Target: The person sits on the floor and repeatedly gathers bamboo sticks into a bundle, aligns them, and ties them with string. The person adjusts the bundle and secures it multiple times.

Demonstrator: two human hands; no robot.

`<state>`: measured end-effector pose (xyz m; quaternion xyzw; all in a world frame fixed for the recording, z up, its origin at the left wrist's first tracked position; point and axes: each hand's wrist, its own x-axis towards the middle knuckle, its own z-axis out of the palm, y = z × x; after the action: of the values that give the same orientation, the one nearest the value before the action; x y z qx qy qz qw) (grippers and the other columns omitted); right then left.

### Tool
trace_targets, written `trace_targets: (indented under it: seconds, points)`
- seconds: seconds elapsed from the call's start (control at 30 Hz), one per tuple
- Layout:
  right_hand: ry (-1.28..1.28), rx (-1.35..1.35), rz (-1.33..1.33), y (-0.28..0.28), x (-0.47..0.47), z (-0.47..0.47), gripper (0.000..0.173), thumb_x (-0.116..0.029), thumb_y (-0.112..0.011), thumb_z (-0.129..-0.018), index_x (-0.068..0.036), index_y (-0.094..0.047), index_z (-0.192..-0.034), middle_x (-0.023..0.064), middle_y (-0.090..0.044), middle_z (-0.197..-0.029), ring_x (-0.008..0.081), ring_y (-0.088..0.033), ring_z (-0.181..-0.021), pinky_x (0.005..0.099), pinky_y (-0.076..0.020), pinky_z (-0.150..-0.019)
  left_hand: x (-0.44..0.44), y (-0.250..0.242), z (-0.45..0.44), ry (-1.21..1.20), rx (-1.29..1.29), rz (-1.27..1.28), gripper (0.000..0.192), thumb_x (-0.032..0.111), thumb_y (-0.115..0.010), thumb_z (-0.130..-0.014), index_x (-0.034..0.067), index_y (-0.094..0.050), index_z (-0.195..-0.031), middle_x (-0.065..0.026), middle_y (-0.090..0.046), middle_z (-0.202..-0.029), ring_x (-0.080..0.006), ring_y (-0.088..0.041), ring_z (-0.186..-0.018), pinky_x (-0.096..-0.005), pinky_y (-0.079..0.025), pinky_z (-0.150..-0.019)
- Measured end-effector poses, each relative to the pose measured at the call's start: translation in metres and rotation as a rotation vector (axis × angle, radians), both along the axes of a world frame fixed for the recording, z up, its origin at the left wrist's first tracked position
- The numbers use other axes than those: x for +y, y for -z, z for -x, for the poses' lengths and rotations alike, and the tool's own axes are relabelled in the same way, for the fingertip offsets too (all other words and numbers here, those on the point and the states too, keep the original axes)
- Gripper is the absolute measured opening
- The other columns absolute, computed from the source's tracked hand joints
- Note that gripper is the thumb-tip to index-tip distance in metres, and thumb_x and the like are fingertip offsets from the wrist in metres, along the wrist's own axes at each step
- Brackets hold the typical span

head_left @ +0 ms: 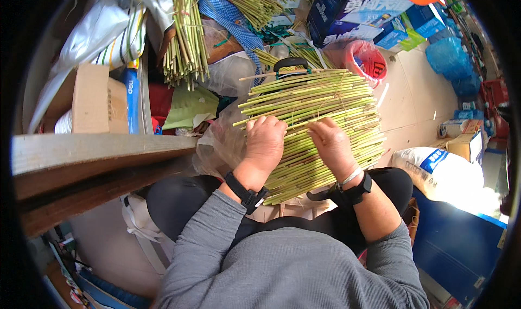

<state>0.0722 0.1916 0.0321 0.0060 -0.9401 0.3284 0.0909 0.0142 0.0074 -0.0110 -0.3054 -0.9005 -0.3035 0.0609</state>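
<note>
A mat of green and brownish plant stalks (325,158) lies before me between my knees, its stalks side by side and bound with thin string (338,94). Over its left part, my left hand (266,140) rests with curled fingers, the fingertips down at the stalks. My right hand (331,140) is a little to the right, thumb and fingers pinched together just above the mat. A small gap separates the two hands. What either hand grips is too fine or too hidden to tell. Behind the far edge of the mat shows a black curved handle (291,63).
Bundles of cut stalks (185,44) stand beyond the mat. A wooden ledge (101,148) with a cardboard box (91,99) is at my left. To the right are a pink bin (368,63), a white sack (437,172) and a blue box (454,240). Blue cartons (358,14) are stacked farther back.
</note>
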Motion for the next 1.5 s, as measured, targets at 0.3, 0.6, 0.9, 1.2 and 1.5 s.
trace_targets:
  seconds: [0.3,0.6,0.9,1.2,1.5]
  points:
    - [0.142,-0.217,0.490,0.038,-0.019,-0.006,0.023,-0.016,-0.066,-0.091,-0.003,-0.071,-0.109,0.0190,-0.070,-0.095,0.0362,-0.068,-0.088,0.0378,-0.0548,-0.074,0.005,-0.013,0.010,0.107,-0.149,0.067,0.022,0.008,-0.060,-0.088,0.011,-0.069,-0.108,-0.0099,-0.063,-0.091,-0.0331,-0.063,-0.087,-0.0449,-0.049,-0.077]
    - [0.121,-0.505,0.802,0.036,-0.013,0.005,0.022,-0.016,-0.067,-0.089,-0.002,-0.069,-0.106,0.0079,-0.069,-0.085,0.0134,-0.062,-0.079,0.0296,-0.0523,-0.074,0.009,-0.020,0.017,0.097,-0.297,-0.032,0.023,0.003,-0.064,-0.088,0.009,-0.070,-0.109,-0.0124,-0.065,-0.095,-0.0341,-0.065,-0.088,-0.0408,-0.053,-0.075]
    - [0.089,-0.541,0.783,0.031,-0.010,0.002,0.014,-0.015,-0.069,-0.087,-0.004,-0.070,-0.096,0.0027,-0.064,-0.076,0.0097,-0.057,-0.072,0.0286,-0.0498,-0.067,0.011,-0.022,0.017,0.015,-0.305,-0.036,0.016,0.007,-0.066,-0.088,0.007,-0.071,-0.103,-0.0117,-0.065,-0.091,-0.0320,-0.065,-0.086,-0.0383,-0.053,-0.074]
    - [0.205,-0.621,0.996,0.025,-0.010,0.001,0.014,-0.015,-0.069,-0.091,-0.002,-0.071,-0.097,-0.0004,-0.066,-0.080,0.0076,-0.057,-0.073,0.0255,-0.0489,-0.066,0.010,-0.039,0.009,0.106,-0.160,-0.050,0.012,0.005,-0.070,-0.080,0.005,-0.070,-0.092,-0.0119,-0.064,-0.092,-0.0329,-0.064,-0.087,-0.0436,-0.052,-0.074]
    - [0.169,-0.493,0.947,0.030,-0.013,0.001,0.015,-0.018,-0.067,-0.094,-0.004,-0.069,-0.099,-0.0046,-0.058,-0.075,0.0050,-0.049,-0.064,0.0224,-0.0413,-0.056,0.013,-0.023,0.002,0.171,-0.334,-0.230,0.014,0.004,-0.066,-0.085,0.003,-0.067,-0.099,-0.0143,-0.064,-0.097,-0.0366,-0.064,-0.089,-0.0428,-0.053,-0.076]
